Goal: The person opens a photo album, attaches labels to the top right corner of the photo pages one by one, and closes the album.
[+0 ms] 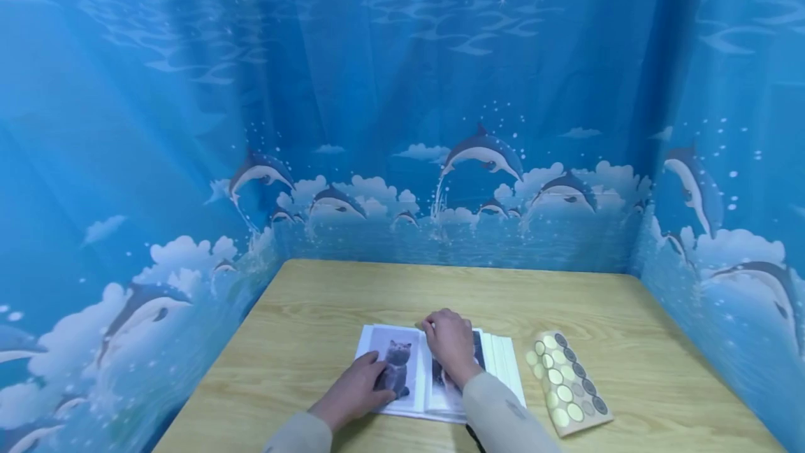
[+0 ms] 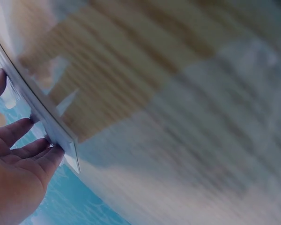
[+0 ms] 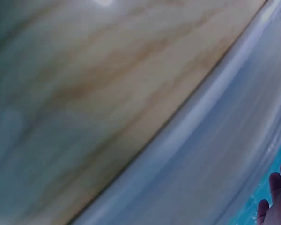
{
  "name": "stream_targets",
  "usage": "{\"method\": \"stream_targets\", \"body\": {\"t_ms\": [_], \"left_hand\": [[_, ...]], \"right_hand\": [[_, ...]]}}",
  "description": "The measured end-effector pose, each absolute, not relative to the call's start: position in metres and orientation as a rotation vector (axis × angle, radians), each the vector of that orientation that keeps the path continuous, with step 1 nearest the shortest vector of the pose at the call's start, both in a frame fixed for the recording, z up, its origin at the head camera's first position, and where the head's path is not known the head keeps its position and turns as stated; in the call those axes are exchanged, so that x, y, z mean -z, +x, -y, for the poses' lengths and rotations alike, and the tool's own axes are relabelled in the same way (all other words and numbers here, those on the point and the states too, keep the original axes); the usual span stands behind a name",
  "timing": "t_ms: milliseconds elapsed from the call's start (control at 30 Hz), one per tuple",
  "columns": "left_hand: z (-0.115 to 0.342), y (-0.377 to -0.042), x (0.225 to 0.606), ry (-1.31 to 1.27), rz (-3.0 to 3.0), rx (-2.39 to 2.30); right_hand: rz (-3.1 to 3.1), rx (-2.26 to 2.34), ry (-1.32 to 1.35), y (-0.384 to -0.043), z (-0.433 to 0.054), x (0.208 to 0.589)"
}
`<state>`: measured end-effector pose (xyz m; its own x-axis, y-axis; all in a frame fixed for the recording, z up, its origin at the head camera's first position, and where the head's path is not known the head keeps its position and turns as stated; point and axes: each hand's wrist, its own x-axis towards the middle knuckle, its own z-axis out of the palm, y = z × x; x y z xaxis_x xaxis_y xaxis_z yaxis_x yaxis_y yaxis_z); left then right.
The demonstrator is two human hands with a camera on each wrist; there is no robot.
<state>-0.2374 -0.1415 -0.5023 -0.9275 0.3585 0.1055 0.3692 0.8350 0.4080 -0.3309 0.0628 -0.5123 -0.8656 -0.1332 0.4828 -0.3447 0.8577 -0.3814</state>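
A photo album (image 1: pixel 415 407) lies spread on the table, with a picture of a grey cat (image 1: pixel 398 363) on its left page. My left hand (image 1: pixel 360 386) rests on that page, thumb and fingers apart over the picture's lower left part. In the left wrist view, the fingers (image 2: pixel 25 150) touch the album's edge (image 2: pixel 61 136). My right hand (image 1: pixel 451 341) is bent down at the top of the right page, near the fold, covering part of a dark picture (image 1: pixel 478 349). Its fingertips are partly hidden; whether they pinch anything is unclear.
Right of the album lies a beige sheet of round stickers (image 1: pixel 569 383), some pale yellow and some dark. A thin black cord or strap (image 1: pixel 473 435) shows below the album. Blue curtains (image 1: pixel 377 89) with dolphins surround the wooden table (image 1: pixel 302 313).
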Motion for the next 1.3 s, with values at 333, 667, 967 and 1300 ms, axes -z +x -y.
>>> {"method": "stream_targets", "body": {"t_ms": [333, 667, 967, 1300], "left_hand": [[0.143, -0.239, 0.508, -0.616, 2.948, 0.66], [0.143, -0.238, 0.508, -0.624, 2.932, 0.663], [0.143, -0.238, 0.507, -0.608, 2.955, 0.644], [0.142, -0.24, 0.507, -0.563, 3.006, 0.653]], "right_hand": [[2.544, -0.485, 0.424, -0.338, -0.054, 0.517], [2.653, -0.427, 0.402, -0.341, -0.051, 0.518], [2.711, -0.376, 0.498, -0.339, -0.049, 0.52], [2.668, -0.301, 0.633, -0.331, -0.052, 0.522]]}}
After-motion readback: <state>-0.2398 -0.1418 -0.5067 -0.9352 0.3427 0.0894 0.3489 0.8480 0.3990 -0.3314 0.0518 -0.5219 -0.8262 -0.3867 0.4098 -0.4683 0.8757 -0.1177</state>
